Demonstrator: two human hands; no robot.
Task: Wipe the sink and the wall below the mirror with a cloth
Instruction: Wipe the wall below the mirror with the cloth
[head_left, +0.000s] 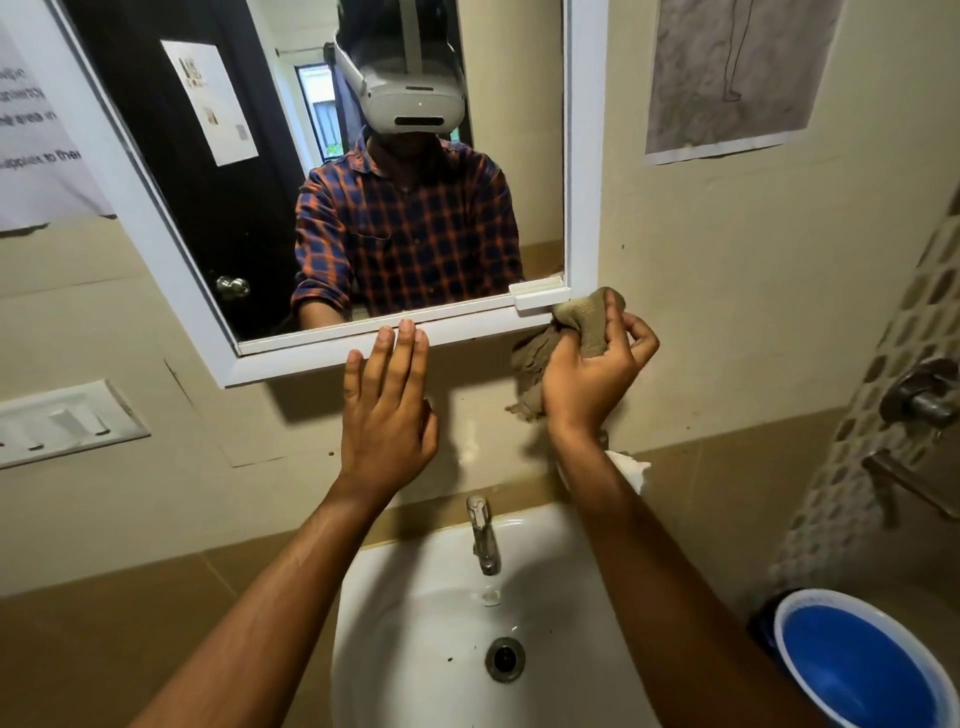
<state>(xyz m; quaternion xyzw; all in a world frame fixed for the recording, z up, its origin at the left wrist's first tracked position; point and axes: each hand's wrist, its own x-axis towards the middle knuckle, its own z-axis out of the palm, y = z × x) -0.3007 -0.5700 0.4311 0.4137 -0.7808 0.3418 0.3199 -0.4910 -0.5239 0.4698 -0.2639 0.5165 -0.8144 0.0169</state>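
A crumpled brown cloth (550, 345) is bunched in my right hand (595, 376), whose fingers curl round it against the beige wall (478, 415) just under the mirror's lower right corner. My left hand (387, 410) lies flat on the wall with straight fingers, its fingertips reaching the white mirror frame (332, 345). Below both arms sits the white sink (415, 613) with a chrome tap (484, 535) and a metal drain (505, 659). Small dark specks lie in the basin.
A blue bucket with a white rim (857, 670) stands at the lower right. A white switch plate (62, 421) is on the left wall. A metal valve and rail (919, 400) stick out on the tiled right wall. Paper sheets (727, 78) hang beside the mirror.
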